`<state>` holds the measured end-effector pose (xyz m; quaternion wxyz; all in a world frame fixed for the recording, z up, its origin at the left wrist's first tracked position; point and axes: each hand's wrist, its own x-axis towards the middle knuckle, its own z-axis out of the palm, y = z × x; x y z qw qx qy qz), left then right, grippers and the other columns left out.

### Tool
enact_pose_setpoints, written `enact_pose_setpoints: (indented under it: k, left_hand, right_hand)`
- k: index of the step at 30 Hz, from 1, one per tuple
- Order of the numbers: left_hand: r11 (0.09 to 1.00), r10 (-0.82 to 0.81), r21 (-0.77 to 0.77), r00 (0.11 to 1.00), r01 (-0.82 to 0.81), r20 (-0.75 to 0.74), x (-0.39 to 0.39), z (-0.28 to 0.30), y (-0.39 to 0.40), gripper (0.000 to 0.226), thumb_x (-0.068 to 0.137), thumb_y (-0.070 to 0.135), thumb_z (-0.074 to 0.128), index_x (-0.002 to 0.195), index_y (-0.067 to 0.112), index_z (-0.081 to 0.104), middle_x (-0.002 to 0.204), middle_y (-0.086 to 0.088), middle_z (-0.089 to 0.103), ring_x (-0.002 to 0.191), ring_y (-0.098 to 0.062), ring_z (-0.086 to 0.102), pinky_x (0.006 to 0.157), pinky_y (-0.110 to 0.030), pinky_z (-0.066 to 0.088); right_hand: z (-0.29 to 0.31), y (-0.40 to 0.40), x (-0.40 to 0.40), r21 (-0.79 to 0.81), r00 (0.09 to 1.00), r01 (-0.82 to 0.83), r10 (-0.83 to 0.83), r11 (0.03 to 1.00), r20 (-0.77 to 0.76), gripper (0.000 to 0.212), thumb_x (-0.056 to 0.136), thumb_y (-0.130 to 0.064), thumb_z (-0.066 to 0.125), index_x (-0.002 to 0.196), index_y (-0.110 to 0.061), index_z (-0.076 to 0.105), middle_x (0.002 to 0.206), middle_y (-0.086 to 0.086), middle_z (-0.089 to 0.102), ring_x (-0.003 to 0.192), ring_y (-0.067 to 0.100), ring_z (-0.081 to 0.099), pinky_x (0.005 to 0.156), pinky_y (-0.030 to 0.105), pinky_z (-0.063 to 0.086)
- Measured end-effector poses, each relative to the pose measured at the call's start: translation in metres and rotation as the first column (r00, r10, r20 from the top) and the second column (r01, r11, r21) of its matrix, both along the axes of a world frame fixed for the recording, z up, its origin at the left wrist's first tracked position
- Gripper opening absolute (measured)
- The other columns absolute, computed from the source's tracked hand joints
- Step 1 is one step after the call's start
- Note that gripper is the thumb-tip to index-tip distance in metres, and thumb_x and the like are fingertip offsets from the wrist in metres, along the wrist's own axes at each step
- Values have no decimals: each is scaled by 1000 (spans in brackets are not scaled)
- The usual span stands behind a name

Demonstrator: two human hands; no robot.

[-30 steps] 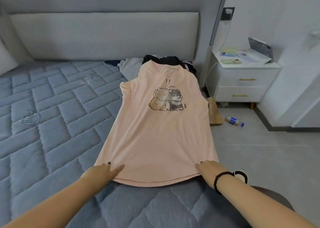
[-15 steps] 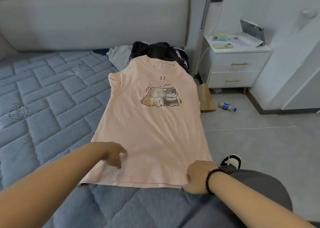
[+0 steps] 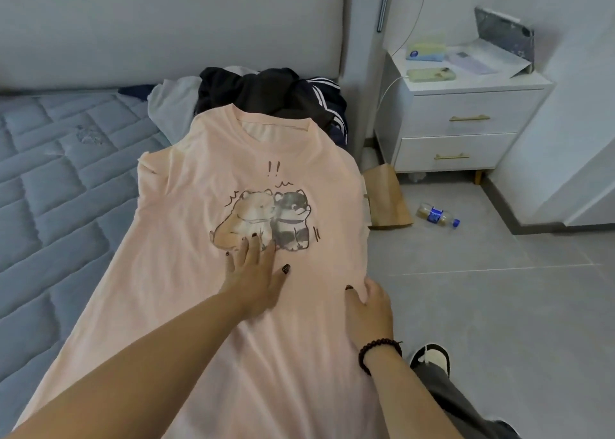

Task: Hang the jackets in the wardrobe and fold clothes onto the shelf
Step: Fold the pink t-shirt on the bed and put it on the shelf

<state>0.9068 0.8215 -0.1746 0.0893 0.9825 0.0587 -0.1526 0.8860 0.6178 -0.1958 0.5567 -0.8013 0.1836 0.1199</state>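
A peach T-shirt (image 3: pixel 206 305) with a print of two cartoon dogs lies flat, front up, along the right side of the bed. My left hand (image 3: pixel 254 277) presses flat on the shirt's middle, its straight fingers reaching the lower edge of the print. My right hand (image 3: pixel 369 310) rests on the shirt's right edge near the side of the mattress, fingers relaxed. Behind the shirt's collar lies a heap of clothes (image 3: pixel 266 94): a dark garment with white stripes and a light grey one.
The blue quilted mattress (image 3: pixel 56 185) stretches to the left, with a grey padded headboard (image 3: pixel 166 25) behind. A white nightstand (image 3: pixel 462 122) stands at the right. On the grey floor lie a brown paper bag (image 3: pixel 387 199) and a plastic bottle (image 3: pixel 437 215).
Both hands have moved up from the shirt's hem: the left to the shirt's middle by the print, the right along its right edge. The view has come closer to the shirt.
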Motion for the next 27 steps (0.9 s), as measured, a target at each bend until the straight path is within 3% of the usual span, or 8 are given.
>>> enact_pose_setpoints:
  k: [4,7,10,14,20,22,24,27]
  left_hand:
    - [999,12,38,997,-15,77,70,-13,5,65,99,51,18,154,27,-8,162,-8,-13,148,-28,-16,117,-56,-3]
    - [998,27,51,990,-34,140,104,-22,13,62,98,49,16,154,32,-6,162,-5,-8,148,-26,-11,118,-54,0]
    - [991,29,115,963,-62,269,105,-36,16,72,85,58,2,154,37,2,163,0,1,150,-20,-4,119,-47,1]
    - [992,15,110,934,-58,358,103,-46,19,71,85,59,7,153,39,11,162,2,15,150,-18,6,119,-44,8]
    - [994,20,95,928,-59,372,101,-45,19,70,85,60,8,153,40,11,161,2,16,150,-16,5,120,-43,7]
    - [993,25,96,929,-65,369,101,-44,18,70,85,60,6,152,41,7,162,3,13,150,-15,1,120,-42,4]
    - [991,19,115,933,-65,359,100,-44,19,70,85,61,3,152,42,2,163,4,8,150,-13,-4,121,-41,1]
    - [991,26,110,933,-70,360,99,-44,19,71,84,63,1,152,42,0,163,5,6,150,-13,-5,121,-41,-1]
  right_hand:
    - [-16,-1,72,279,984,131,-91,951,-154,24,97,-32,48,77,-21,55,77,-7,52,68,8,48,57,19,35]
    - [-27,-7,118,528,943,281,-127,802,-308,25,91,-37,57,80,-19,70,79,2,67,73,18,62,71,30,54]
    - [-45,-14,152,724,941,314,-101,614,-322,42,95,-38,52,64,-17,71,63,2,67,49,11,64,45,21,51]
    - [-68,-8,184,804,917,379,-69,458,-393,38,93,-41,51,91,-14,78,93,9,74,77,21,72,58,27,56]
    - [-66,-15,208,708,842,539,-313,456,-439,24,92,-29,59,102,-9,68,91,7,71,78,21,67,69,31,56]
    - [-51,-23,217,479,776,623,-567,618,-278,15,89,-28,60,89,-15,66,80,-1,66,70,14,61,58,24,49]
    - [-35,-20,222,249,785,552,-596,796,166,15,93,-27,55,93,-18,67,91,-3,67,80,11,59,70,23,48]
    - [-8,6,216,-203,747,55,95,978,658,46,94,-9,50,139,-20,48,142,-15,37,130,1,31,108,21,25]
